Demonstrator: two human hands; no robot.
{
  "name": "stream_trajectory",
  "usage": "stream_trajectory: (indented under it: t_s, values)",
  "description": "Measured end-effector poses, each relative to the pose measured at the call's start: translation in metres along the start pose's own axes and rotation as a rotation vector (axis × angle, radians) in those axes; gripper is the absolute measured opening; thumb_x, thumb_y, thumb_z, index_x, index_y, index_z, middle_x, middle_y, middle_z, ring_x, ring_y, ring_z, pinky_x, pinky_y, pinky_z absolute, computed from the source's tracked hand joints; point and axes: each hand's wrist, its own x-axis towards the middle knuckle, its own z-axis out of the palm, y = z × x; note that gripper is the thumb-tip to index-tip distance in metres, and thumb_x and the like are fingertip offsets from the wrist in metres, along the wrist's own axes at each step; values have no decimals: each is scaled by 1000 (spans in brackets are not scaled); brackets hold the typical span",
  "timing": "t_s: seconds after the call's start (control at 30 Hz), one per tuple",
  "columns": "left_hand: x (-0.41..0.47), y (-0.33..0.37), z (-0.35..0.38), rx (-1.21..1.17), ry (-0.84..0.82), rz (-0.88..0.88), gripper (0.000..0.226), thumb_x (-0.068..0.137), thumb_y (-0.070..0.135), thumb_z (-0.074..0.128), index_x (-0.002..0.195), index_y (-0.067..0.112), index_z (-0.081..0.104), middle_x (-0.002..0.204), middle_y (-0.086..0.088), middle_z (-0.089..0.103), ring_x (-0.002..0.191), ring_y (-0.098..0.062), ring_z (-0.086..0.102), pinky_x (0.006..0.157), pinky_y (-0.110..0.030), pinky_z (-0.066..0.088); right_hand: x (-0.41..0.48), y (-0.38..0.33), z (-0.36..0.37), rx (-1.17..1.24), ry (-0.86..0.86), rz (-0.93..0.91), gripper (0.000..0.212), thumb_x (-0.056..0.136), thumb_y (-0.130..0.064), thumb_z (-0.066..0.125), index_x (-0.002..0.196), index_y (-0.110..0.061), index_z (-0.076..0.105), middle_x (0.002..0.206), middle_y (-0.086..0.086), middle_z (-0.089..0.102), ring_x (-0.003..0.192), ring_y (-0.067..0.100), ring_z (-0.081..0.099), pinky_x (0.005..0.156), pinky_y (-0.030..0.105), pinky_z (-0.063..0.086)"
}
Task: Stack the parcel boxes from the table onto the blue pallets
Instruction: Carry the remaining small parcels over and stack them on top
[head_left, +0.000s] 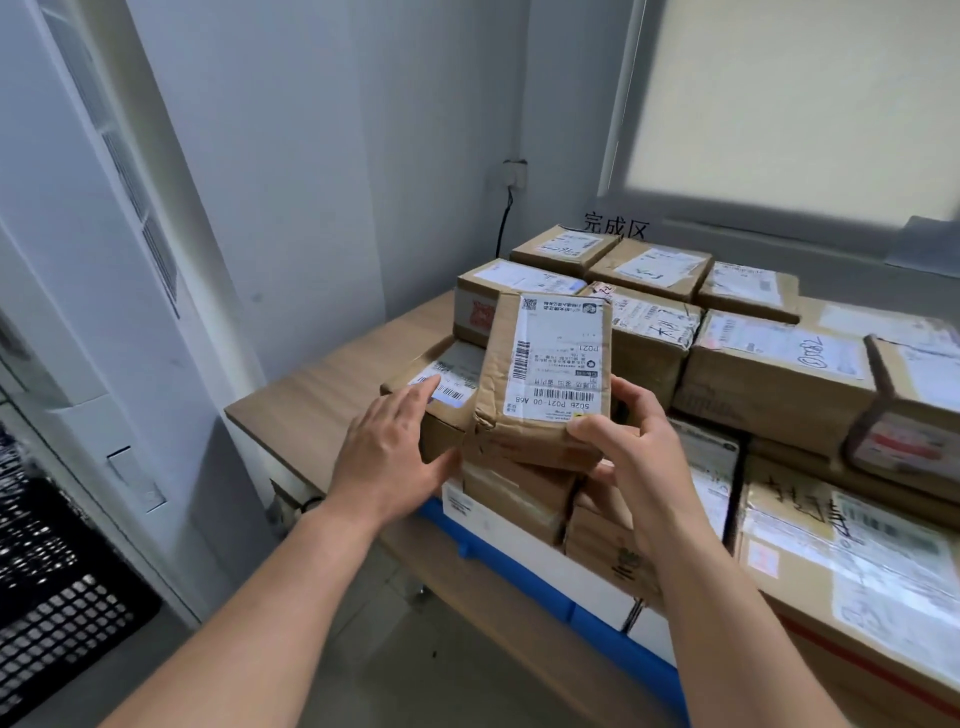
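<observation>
**Progress: pallet load well advanced**

Stacked parcels (779, 364) sit in layers on the blue pallet (605, 631), so most of the work appears done. They hide much of the wooden bench (337, 374), so remaining stock cannot be confirmed. One parcel box (550, 374) is held over the front of the load, label up, far end raised. The right grip (631, 452) pinches its near right corner, thumb on top, fingers curled round the side. The left grip (395, 457) is spread, straight fingers resting on the neighbouring parcel (441, 410) just left. Left to do: seat it.
</observation>
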Motion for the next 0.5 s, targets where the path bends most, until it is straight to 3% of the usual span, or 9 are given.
stream_trajectory:
  t_s: [0.13,0.27,0.37,0.5]
  values:
    - [13,-25,4,-48,-38,11,86,82,57,61,150,23,18,150,1,35,137,-17,31,113,-35,23,7,-1,25,-59,23,5,56,81,-15,71,128,-31,46,92,-7,73,77,0,69,56,14,47]
    - [30,-54,3,-101,-63,63,89,80,61,59,150,24,19,149,2,36,136,-16,34,112,-33,26,17,-2,55,-81,105,29,61,77,-17,73,130,-31,46,99,-2,72,91,13,70,78,37,58]
    - [46,-75,-2,-132,-113,102,94,76,69,52,150,24,15,153,3,29,140,-15,27,114,-30,19,23,-4,82,-82,153,35,61,77,-19,73,130,-31,45,102,-3,72,93,13,69,81,36,56]
    - [65,-100,-7,-196,-166,196,95,78,63,59,151,29,9,156,9,22,141,-9,20,108,-17,8,27,-5,117,-97,235,45,59,80,-21,72,132,-30,44,104,-7,69,96,9,64,76,28,50]
